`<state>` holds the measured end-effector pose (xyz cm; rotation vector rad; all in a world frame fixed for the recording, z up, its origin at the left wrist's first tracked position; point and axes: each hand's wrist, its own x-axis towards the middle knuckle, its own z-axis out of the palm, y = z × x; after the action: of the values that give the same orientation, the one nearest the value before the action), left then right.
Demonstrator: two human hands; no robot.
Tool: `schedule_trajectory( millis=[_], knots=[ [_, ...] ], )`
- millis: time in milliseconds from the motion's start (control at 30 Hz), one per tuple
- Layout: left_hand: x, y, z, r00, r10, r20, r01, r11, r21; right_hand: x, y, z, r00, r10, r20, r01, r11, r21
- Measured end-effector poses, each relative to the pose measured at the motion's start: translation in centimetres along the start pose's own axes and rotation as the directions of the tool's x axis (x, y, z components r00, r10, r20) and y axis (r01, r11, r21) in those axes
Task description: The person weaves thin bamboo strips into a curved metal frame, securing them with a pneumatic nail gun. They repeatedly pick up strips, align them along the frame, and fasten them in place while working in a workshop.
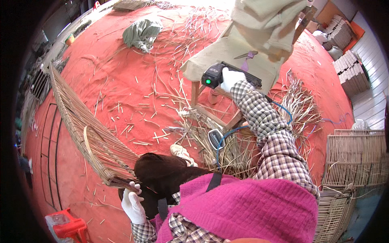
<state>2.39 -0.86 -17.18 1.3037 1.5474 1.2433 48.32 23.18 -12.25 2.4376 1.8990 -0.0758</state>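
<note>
Panel (89,125) at left, power tool (214,75) right by chair (214,54), apparently scissors (242,55) on it behind tool, strips (302,103) on floor (101,73)

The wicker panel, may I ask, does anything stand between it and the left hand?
Nothing visible does; the gloved left hand appears to touch the lower end of the wicker panel.

Gloved hands (232,79) wide apart

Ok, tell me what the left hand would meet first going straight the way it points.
The woven panel, at its near end: the left hand seems to touch it, depth unclear.
</note>
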Motion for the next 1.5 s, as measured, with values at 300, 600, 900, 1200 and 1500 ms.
schedule_trajectory(
  millis=[300, 600, 900, 1200, 1500],
  knots=[
    [1.6, 3.6, 1.6, 0.971, -0.203, -0.122, 0.218, 0.969, 0.118, 7.0, 6.3, -0.9, 0.860, -0.156, -0.486, 0.321, 0.906, 0.277],
    [0.1, 2.2, 0.3, 0.983, -0.144, -0.117, 0.168, 0.955, 0.245, -3.3, -3.2, 21.2, 0.888, -0.429, 0.166, 0.064, 0.473, 0.879],
    [-3.5, 3.5, -1.9, 0.966, -0.245, -0.078, 0.257, 0.904, 0.341, 1.0, -14.9, 45.4, 0.565, -0.463, 0.683, -0.402, 0.569, 0.718],
    [-0.2, 5.5, -1.3, 0.847, -0.473, -0.243, 0.531, 0.753, 0.388, 2.2, -19.0, 48.9, 0.550, -0.360, 0.754, -0.003, 0.902, 0.433],
    [1.3, 6.4, 0.0, 0.848, -0.480, -0.223, 0.530, 0.772, 0.350, 0.6, -13.5, 48.2, 0.758, 0.117, 0.641, -0.549, 0.645, 0.531]
  ],
)
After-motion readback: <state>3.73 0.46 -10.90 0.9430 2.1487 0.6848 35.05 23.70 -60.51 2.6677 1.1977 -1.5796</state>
